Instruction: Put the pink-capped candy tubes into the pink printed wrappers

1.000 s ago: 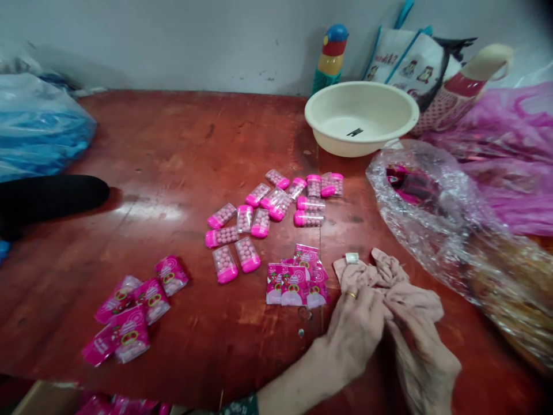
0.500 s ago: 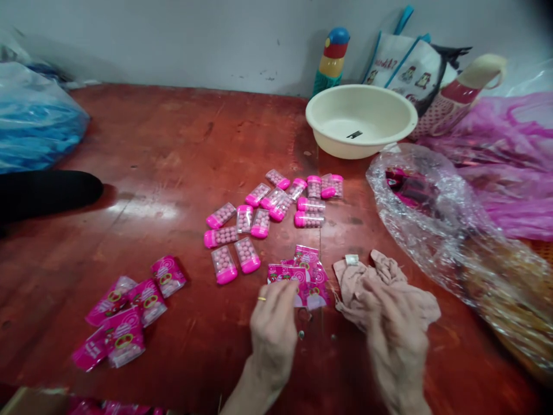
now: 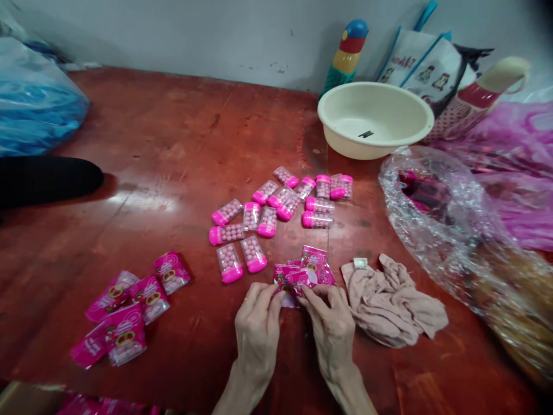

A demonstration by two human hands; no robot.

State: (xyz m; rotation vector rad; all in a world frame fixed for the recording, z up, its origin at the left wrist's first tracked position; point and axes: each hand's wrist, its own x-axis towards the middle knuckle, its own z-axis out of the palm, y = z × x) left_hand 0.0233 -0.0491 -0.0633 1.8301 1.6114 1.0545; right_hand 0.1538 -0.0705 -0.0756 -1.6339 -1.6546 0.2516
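Pink sachets lie at table centre; left hand and right hand both pinch one (cloth at three o'clock). Likely separating it: next needs a clean lift.

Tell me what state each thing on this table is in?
Left hand: pinching a sachet.
Right hand: pinching the same sachet.
Sachet: flat, held at both ends.
Cloth: crumpled, untouched.
Basin: upright, nearly empty.
Candy boxes: capped, full, lying scattered.
Clear bag: open, crinkled.
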